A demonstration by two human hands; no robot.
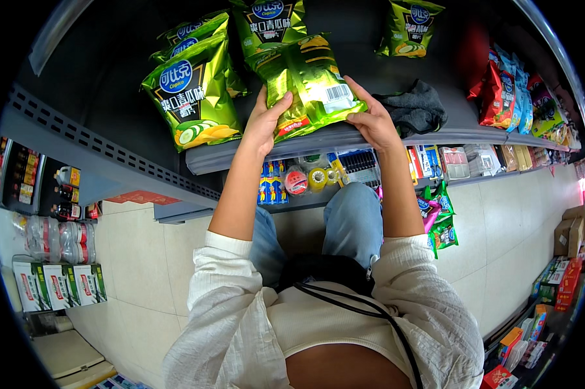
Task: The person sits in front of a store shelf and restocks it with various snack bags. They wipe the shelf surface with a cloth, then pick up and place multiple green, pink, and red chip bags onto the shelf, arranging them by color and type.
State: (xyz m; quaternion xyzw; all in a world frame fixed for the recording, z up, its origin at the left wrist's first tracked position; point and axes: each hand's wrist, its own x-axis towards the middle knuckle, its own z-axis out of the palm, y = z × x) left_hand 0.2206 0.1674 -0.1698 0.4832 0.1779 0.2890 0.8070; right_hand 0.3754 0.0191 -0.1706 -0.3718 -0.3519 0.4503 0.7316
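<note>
Between my two hands is a green Copico potato chip bag (302, 80), its back with the barcode turned up. My left hand (267, 119) grips the bag's lower left side, thumb on top. At its lower right corner, my right hand (373, 116) pinches the edge between thumb and fingers. The bag is over the front of a dark grey shelf (355, 63). Left of it a front-facing green chip bag (190, 97) leans on others. Another green bag (270, 24) stands behind, and one more (414, 29) is farther right. A grey cloth (416, 107) lies beside my right hand.
Red chip bags (499, 95) and blue ones stand along the shelf's right end. The lower shelf holds tape rolls (318, 179) and boxed goods. Several chip bags (441, 219) lie on the tiled floor (497, 214) by my right leg. A perforated shelf upright (103, 146) borders the left.
</note>
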